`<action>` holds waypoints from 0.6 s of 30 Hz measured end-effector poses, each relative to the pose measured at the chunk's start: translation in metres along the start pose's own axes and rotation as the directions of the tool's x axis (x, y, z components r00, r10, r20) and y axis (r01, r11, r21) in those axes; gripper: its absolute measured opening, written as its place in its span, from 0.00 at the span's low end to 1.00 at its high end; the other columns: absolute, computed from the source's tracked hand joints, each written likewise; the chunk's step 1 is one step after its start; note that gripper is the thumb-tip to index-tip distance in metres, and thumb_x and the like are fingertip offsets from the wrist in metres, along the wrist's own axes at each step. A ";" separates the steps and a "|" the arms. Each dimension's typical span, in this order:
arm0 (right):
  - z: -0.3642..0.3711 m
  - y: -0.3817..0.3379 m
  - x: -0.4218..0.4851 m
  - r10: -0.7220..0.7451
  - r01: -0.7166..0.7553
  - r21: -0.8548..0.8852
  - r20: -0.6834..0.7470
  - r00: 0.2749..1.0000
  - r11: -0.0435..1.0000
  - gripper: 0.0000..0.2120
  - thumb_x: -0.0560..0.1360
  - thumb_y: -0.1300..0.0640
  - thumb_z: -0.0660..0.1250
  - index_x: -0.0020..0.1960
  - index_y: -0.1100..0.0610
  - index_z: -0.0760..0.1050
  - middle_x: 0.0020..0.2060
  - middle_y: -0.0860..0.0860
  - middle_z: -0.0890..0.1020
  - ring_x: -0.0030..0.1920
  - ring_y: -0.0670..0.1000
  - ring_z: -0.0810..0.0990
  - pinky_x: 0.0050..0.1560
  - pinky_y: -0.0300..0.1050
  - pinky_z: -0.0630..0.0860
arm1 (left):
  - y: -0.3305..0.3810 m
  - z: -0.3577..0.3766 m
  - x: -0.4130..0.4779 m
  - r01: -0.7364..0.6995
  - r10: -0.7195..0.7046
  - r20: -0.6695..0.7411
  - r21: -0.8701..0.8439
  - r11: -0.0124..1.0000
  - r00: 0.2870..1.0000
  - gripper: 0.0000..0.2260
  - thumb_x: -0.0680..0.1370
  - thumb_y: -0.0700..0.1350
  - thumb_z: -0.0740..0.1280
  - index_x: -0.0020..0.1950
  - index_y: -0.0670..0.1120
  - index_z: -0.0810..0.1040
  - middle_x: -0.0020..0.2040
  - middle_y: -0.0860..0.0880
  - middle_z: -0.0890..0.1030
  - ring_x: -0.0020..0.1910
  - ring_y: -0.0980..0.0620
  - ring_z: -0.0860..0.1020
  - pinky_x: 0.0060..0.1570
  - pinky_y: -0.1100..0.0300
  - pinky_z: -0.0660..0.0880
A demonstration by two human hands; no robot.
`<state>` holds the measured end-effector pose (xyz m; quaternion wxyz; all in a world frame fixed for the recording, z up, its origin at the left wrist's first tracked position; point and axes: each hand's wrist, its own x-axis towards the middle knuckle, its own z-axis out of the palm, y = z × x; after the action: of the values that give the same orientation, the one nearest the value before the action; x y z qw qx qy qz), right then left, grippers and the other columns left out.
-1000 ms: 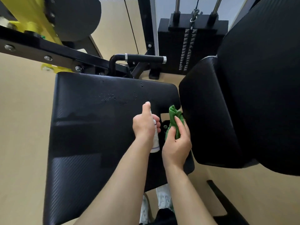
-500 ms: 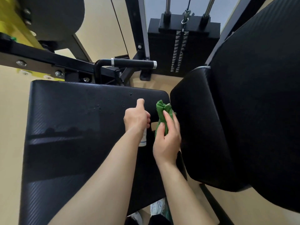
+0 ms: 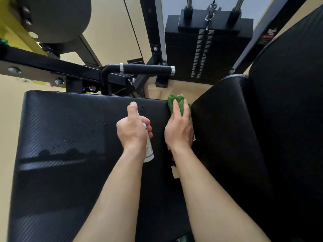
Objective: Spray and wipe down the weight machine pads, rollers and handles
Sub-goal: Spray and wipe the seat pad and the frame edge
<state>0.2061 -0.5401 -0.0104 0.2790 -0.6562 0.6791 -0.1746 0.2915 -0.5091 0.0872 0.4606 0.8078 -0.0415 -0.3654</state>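
Left hand [image 3: 133, 131]: grip closed round a white spray bottle [image 3: 149, 151], thumb raised, above the seat pad [image 3: 70, 137]. Right hand [image 3: 178, 131]: grip holds a bunched green cloth [image 3: 175, 102] at the pad's far right corner, beside the back pad [image 3: 227, 137]. Droplets [image 3: 101, 123] sit mid-pad.

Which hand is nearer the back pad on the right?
Right. The right hand, holding the cloth, is beside the back pad; the left hand, gripping the spray bottle, is farther left over the seat pad.
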 end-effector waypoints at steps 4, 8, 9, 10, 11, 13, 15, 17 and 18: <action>0.002 -0.034 0.006 0.181 -0.181 0.029 -0.016 0.983 0.983 0.27 0.82 0.60 0.56 0.80 0.52 0.60 0.81 0.56 0.56 0.78 0.63 0.59 0.75 0.59 0.65 | 0.000 -0.002 0.000 0.002 -0.002 -0.013 -0.024 1.000 1.000 0.28 0.82 0.60 0.62 0.29 0.42 0.77 0.24 0.47 0.76 0.23 0.49 0.74 0.31 0.57 0.74; 0.007 -0.046 -0.035 -0.425 0.413 0.099 0.197 0.884 0.905 0.25 0.80 0.53 0.56 0.77 0.48 0.66 0.80 0.51 0.60 0.80 0.61 0.55 0.72 0.59 0.66 | 0.010 -0.014 0.012 -0.011 0.011 -0.014 -0.015 1.000 1.000 0.30 0.81 0.60 0.63 0.23 0.45 0.76 0.24 0.46 0.76 0.24 0.47 0.74 0.30 0.57 0.73; 0.005 -0.039 -0.037 -0.506 0.493 0.114 0.219 0.835 0.863 0.24 0.80 0.53 0.58 0.77 0.47 0.67 0.80 0.50 0.61 0.80 0.60 0.57 0.73 0.57 0.65 | 0.012 -0.019 0.014 -0.003 0.003 -0.002 0.011 1.000 1.000 0.30 0.81 0.61 0.63 0.24 0.45 0.76 0.24 0.46 0.76 0.24 0.47 0.74 0.31 0.57 0.74; 0.005 -0.030 -0.030 -0.533 0.524 0.100 0.197 0.823 0.846 0.24 0.80 0.56 0.60 0.76 0.47 0.68 0.79 0.49 0.62 0.79 0.60 0.59 0.74 0.57 0.64 | 0.013 -0.024 0.016 0.019 -0.020 0.011 0.029 0.999 1.000 0.29 0.80 0.61 0.63 0.25 0.44 0.76 0.24 0.46 0.76 0.24 0.47 0.74 0.31 0.57 0.73; 0.004 -0.022 -0.019 -0.486 0.482 0.066 0.169 0.857 0.873 0.24 0.80 0.58 0.62 0.76 0.47 0.69 0.79 0.50 0.63 0.78 0.60 0.60 0.75 0.58 0.63 | 0.013 -0.029 0.017 0.047 -0.048 0.020 0.045 0.998 0.999 0.29 0.80 0.61 0.63 0.27 0.43 0.76 0.24 0.47 0.76 0.24 0.47 0.74 0.31 0.57 0.73; 0.001 -0.013 0.008 -0.221 0.218 0.039 0.105 0.970 0.975 0.25 0.81 0.60 0.60 0.76 0.48 0.68 0.79 0.51 0.63 0.78 0.60 0.60 0.76 0.60 0.63 | 0.012 -0.035 0.017 0.063 -0.063 0.000 0.065 0.996 0.998 0.28 0.80 0.61 0.63 0.29 0.42 0.77 0.24 0.47 0.76 0.24 0.48 0.74 0.31 0.57 0.73; 0.001 -0.025 0.025 -0.033 0.032 0.019 0.062 0.998 0.999 0.24 0.82 0.60 0.58 0.77 0.48 0.66 0.80 0.51 0.61 0.79 0.60 0.57 0.74 0.61 0.66 | 0.009 -0.039 0.016 0.030 -0.027 -0.073 0.041 0.999 0.997 0.28 0.81 0.61 0.63 0.30 0.42 0.77 0.24 0.47 0.76 0.25 0.48 0.75 0.32 0.56 0.74; 0.008 -0.052 0.018 -0.188 0.189 0.007 0.113 0.976 0.982 0.24 0.82 0.59 0.58 0.77 0.48 0.67 0.80 0.50 0.60 0.79 0.61 0.55 0.73 0.62 0.67 | 0.006 -0.043 0.015 0.009 -0.010 -0.155 -0.007 1.000 0.988 0.28 0.81 0.61 0.62 0.30 0.41 0.77 0.24 0.47 0.77 0.25 0.48 0.75 0.33 0.56 0.75; 0.013 -0.065 0.009 -0.337 0.334 0.044 0.148 0.930 0.942 0.23 0.82 0.60 0.59 0.76 0.49 0.68 0.80 0.50 0.60 0.79 0.62 0.56 0.72 0.61 0.67 | 0.006 -0.047 0.014 0.006 -0.013 -0.182 -0.041 0.999 0.983 0.28 0.80 0.61 0.62 0.31 0.41 0.77 0.24 0.47 0.77 0.25 0.48 0.76 0.33 0.55 0.75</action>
<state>0.2657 -0.5525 0.0174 0.3022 -0.7714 0.5321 -0.1748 0.3329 -0.4851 0.0987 0.4772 0.8285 0.0121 -0.2927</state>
